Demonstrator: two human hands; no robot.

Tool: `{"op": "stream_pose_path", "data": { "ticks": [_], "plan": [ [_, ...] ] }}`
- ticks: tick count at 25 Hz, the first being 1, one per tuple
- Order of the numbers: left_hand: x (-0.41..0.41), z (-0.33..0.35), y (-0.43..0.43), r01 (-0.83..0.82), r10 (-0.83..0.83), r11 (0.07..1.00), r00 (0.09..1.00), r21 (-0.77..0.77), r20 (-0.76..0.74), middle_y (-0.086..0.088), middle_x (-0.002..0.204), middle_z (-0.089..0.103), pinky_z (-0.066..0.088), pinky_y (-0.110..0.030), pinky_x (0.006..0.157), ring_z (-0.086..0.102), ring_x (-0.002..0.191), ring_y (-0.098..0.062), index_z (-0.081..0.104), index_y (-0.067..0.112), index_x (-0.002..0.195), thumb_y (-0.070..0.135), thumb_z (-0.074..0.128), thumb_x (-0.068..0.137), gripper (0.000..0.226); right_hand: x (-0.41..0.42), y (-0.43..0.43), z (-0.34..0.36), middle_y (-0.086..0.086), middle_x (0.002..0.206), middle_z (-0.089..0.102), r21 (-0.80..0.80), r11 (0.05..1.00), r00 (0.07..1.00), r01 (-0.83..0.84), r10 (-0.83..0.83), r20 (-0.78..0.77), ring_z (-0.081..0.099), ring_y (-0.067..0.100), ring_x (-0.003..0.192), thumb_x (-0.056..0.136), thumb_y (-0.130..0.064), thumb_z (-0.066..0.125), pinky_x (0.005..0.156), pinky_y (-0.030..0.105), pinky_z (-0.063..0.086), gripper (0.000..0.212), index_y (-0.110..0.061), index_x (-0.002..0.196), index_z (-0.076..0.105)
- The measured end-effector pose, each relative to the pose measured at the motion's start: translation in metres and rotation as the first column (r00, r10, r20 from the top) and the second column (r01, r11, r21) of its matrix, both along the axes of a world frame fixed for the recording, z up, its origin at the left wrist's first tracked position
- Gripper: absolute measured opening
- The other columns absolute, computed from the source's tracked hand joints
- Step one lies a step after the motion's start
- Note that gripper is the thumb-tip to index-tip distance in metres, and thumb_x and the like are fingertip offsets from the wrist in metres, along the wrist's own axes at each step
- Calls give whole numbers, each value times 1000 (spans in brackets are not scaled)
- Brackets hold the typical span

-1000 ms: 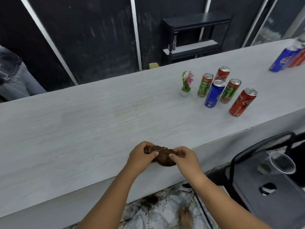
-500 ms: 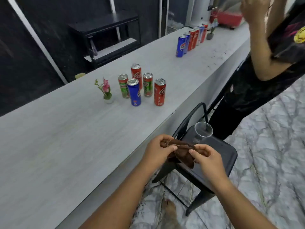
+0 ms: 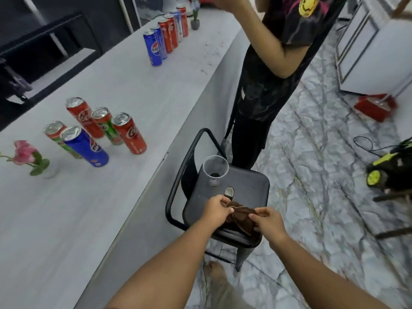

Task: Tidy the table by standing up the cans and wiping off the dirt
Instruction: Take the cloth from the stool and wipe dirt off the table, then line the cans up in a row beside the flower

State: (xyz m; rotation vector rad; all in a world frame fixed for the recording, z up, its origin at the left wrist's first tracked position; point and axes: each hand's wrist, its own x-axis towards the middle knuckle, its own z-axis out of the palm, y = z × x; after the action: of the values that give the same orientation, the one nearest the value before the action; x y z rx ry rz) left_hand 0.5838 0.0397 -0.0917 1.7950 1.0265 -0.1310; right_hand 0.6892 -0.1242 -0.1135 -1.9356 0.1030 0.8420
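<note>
Head view, findings by size.

- **Table [image 3: 100, 219]:** a long pale top running along the left of the black chair [image 3: 249, 188].
- **Second person [image 3: 278, 63]:** stands just beyond the chair, against the table edge.
- **Chair:** its seat lies directly below the work.
- **Near cans [image 3: 129, 134]:** five, all upright, on the table to the left of and beyond the chair.
- **Far cans [image 3: 153, 47]:** a row, upright, well beyond the chair.
- **Plastic cup [image 3: 215, 172]:** upright on the far part of the chair seat, with dark matter at its bottom.
- **Brown cloth [image 3: 242, 217]:** bunched and held above the near part of the chair seat, off the table.
- **Left hand [image 3: 215, 211]:** thumb and fingers pinch the cloth's left edge.
- **Right hand [image 3: 268, 221]:** pinches the cloth's right edge.
- **Dirt specks [image 3: 211, 56]:** scattered on the table well beyond the chair, near the edge beside the second person.

Assessment: standing the cans appears complete, and wiping remains at the far specks. The step in hand seems to be refolding the cloth.

Recommended:
- Turn the soiled face inward.
- Keep both pinches firm so no corner drops.
- Hold the bundle clear of the cup, which would tip easily.
- Finish with a flat, clean pad before carrying the cloth beyond the chair.
</note>
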Motion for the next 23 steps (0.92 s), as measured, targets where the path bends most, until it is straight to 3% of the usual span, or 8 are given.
{"op": "stream_pose_path", "data": {
  "ticks": [3, 6, 9, 12, 17, 20, 23],
  "plan": [
    [7, -5, -3, 21, -19, 999, 999, 45, -29, -4, 121, 74, 52, -28, 97, 68, 114, -23, 70, 13, 134, 13, 79, 97, 38, 6, -2, -11, 18, 110, 76, -88, 993, 996, -73, 77, 43, 72, 30, 94, 93, -4, 80, 74, 35, 56, 15, -10, 102, 71],
    [9, 22, 8, -33, 20, 994, 991, 104, 129, 6, 141, 66, 54, -35, 109, 63, 131, -15, 65, 28, 142, 22, 75, 99, 44, 12, 13, 7, -3, 111, 74, -95, 974, 939, -207, 225, 260, 70, 21, 108, 93, -19, 82, 85, 36, 55, 19, -26, 106, 71],
    [3, 60, 40, -143, 80, 971, 949, 192, 305, 16, 134, 63, 55, -31, 106, 62, 123, -4, 65, 34, 138, 28, 73, 100, 39, 8, 61, 54, -16, 109, 74, 45, 930, 872, -364, 323, 368, 68, -1, 105, 94, -31, 83, 87, 27, 55, 17, -37, 104, 72],
    [-16, 98, 83, -291, 176, 925, 899, 244, 402, 15, 125, 65, 56, -31, 104, 64, 116, -2, 68, 31, 132, 23, 73, 99, 34, 0, 123, 98, -24, 106, 73, 115, 852, 791, -511, 413, 452, 65, -12, 102, 96, -32, 81, 84, 17, 49, 15, -39, 104, 72],
    [-79, 124, 154, -488, 342, 808, 845, 331, 410, 15, 129, 67, 55, -30, 103, 63, 120, -2, 69, 32, 132, 26, 75, 99, 34, -14, 222, 139, -15, 111, 74, 159, 760, 721, -630, 495, 485, 67, 4, 109, 92, -35, 83, 92, 33, 54, 19, -38, 108, 73],
    [-118, 120, 186, -577, 446, 725, 809, 376, 382, 16, 129, 67, 56, -31, 103, 64, 119, -3, 69, 33, 130, 26, 77, 99, 33, -23, 272, 146, -19, 117, 73, 173, 692, 661, -701, 540, 521, 65, 2, 113, 90, -38, 84, 90, 28, 53, 27, -41, 113, 71],
    [-154, 112, 212, -757, 642, 584, 651, 293, 406, 14, 128, 67, 58, -27, 96, 65, 115, -6, 63, 33, 124, 27, 83, 96, 36, -38, 322, 148, -17, 122, 68, 178, 631, 617, -755, 592, 519, 63, 3, 116, 84, -37, 90, 89, 25, 51, 54, -35, 130, 64]
  ]
}}
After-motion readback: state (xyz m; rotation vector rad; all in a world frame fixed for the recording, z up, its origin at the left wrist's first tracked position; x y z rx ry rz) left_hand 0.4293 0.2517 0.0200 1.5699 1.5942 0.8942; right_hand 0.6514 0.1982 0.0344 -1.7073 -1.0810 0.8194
